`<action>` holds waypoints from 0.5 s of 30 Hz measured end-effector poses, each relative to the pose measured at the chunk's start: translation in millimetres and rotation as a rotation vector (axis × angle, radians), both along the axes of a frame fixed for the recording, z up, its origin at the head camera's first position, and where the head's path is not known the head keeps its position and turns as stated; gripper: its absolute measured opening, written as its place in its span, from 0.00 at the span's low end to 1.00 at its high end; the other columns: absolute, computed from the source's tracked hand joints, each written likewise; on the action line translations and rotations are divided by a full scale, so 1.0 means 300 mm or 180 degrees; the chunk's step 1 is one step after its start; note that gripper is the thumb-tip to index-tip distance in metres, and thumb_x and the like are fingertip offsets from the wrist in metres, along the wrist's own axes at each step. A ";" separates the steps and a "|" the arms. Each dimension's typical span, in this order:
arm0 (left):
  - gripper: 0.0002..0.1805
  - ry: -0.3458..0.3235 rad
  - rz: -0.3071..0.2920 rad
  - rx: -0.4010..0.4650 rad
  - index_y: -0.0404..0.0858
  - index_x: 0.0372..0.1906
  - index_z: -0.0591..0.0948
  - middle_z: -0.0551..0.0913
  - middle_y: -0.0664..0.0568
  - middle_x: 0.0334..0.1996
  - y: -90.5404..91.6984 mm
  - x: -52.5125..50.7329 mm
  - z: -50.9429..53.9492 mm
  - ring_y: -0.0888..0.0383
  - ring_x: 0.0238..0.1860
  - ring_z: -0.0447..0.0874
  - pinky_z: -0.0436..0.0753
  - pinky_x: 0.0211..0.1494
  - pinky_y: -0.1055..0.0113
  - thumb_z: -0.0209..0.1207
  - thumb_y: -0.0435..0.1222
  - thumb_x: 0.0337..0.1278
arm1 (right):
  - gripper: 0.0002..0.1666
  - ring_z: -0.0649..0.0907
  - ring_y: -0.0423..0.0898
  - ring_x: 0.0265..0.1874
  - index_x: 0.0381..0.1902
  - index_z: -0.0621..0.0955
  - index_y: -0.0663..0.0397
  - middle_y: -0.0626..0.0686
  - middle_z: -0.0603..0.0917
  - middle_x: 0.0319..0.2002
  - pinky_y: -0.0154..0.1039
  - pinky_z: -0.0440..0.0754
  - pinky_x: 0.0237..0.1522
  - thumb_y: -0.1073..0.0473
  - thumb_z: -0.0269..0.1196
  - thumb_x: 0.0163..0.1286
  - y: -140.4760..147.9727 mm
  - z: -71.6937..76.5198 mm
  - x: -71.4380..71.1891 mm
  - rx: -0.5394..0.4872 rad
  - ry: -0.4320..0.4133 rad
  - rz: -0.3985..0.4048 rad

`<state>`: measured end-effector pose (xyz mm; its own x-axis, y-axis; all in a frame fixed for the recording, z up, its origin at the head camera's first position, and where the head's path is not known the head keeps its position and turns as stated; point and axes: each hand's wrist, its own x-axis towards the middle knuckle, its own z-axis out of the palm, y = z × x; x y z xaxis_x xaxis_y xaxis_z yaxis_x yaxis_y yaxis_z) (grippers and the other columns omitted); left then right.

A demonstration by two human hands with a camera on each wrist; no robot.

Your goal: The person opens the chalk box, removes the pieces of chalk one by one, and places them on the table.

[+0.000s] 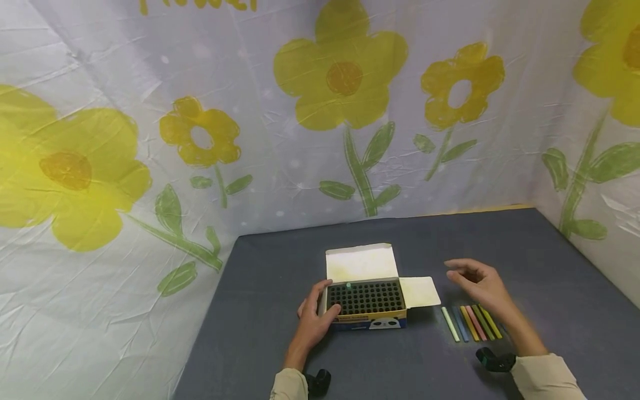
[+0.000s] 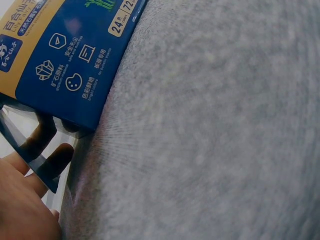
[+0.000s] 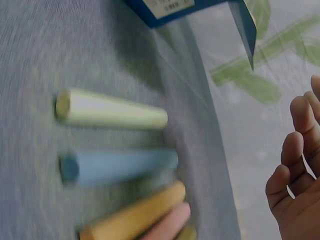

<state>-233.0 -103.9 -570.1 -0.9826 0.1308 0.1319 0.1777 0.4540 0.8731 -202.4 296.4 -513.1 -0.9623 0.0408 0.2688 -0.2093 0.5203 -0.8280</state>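
An opened chalk box [image 1: 371, 321], blue and yellow with a panda face, lies on the table with its lid folded back. Rows of holes fill its black insert [image 1: 370, 298], and one teal chalk end [image 1: 348, 285] pokes up near the back left. My left hand [image 1: 315, 319] grips the box's left end, thumb over the front rim; in the left wrist view its fingers are beside an end flap [image 2: 32, 155]. Over several loose chalk sticks [image 1: 470, 323] hovers my right hand [image 1: 482, 286], fingers loosely bent, nothing in them. A pale yellow-green chalk [image 3: 115, 110] and blue chalk [image 3: 120, 166] lie nearest the box.
The box's right flap [image 1: 420, 291] sticks out toward the chalk row. A dark grey cloth covers the table [image 1: 390, 366]. Behind it hangs a white sheet [image 1: 280, 183] printed with yellow flowers. Black wrist devices [image 1: 495, 360] sit by both sleeves.
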 end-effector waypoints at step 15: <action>0.31 0.0031 -0.0077 0.0046 0.67 0.71 0.68 0.74 0.50 0.69 0.000 0.000 -0.005 0.43 0.68 0.65 0.60 0.66 0.32 0.62 0.49 0.65 | 0.18 0.83 0.43 0.33 0.59 0.82 0.55 0.60 0.85 0.39 0.40 0.80 0.36 0.57 0.63 0.75 -0.128 0.027 -0.032 -0.0380 0.0116 0.0294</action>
<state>-233.1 -103.9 -571.6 -0.9778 0.1524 0.1436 0.1970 0.4368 0.8777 -212.1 258.2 -504.9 -0.9532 -0.0138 0.3022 -0.2828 0.3956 -0.8738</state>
